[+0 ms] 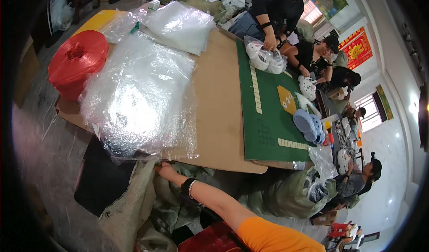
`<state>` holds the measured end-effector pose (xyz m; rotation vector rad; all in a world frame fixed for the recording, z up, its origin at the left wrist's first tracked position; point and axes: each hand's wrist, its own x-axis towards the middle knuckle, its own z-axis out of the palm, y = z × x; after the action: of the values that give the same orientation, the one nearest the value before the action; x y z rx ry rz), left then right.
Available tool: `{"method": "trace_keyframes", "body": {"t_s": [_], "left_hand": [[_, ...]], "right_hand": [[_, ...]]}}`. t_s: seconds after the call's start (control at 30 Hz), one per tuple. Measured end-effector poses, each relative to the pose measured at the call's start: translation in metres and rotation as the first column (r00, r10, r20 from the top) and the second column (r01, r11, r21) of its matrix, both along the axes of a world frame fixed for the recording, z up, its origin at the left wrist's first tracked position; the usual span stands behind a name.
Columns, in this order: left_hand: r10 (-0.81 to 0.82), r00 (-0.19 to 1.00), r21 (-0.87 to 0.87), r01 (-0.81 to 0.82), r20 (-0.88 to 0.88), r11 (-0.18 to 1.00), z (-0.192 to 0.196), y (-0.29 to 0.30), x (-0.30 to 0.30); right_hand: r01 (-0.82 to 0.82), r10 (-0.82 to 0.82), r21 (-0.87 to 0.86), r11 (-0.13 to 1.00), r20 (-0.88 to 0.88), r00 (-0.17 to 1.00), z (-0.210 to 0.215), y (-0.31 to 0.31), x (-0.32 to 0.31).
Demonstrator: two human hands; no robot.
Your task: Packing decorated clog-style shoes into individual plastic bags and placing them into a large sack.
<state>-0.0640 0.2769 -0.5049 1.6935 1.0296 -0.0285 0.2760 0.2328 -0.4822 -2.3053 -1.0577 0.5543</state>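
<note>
Fingers [159, 165] of the right hand [168, 171] are at the edge of the sack [130, 198], lower left; whether they grip cannot be told. Handling it seems the step, calling next for a secure hold.

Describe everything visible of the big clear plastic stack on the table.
The clear plastic stack is a broad, roughly rectangular pile of thin, glossy, crinkled film; sheets or bags, I can't tell. It lies flat on the brown tabletop, glare whitening its middle, its edges loose and uneven. A red roll stands close at its left, and a whiter plastic pile adjoins its far end. A hand is by its near edge; contact is unclear.
</note>
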Motion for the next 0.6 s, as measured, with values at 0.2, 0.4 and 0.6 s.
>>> {"method": "trace_keyframes", "body": {"t_s": [0.2,0.4,0.6], "left_hand": [[-0.168,0.986,0.131,0.170,-0.026,0.977,-0.010,0.007,-0.010],[-0.274,0.957,0.250,0.290,-0.098,0.924,-0.011,0.003,-0.033],[0.582,0.810,-0.333,-0.531,0.071,0.779,0.099,-0.020,-0.061]], "right_hand": [[0.149,-0.215,-0.181,0.972,-0.435,0.874,0.056,0.013,0.001],[0.147,-0.204,-0.154,0.977,-0.472,0.858,0.072,-0.014,-0.011],[0.608,-0.510,0.199,0.768,-0.384,0.770,0.030,-0.125,-0.022]]}}
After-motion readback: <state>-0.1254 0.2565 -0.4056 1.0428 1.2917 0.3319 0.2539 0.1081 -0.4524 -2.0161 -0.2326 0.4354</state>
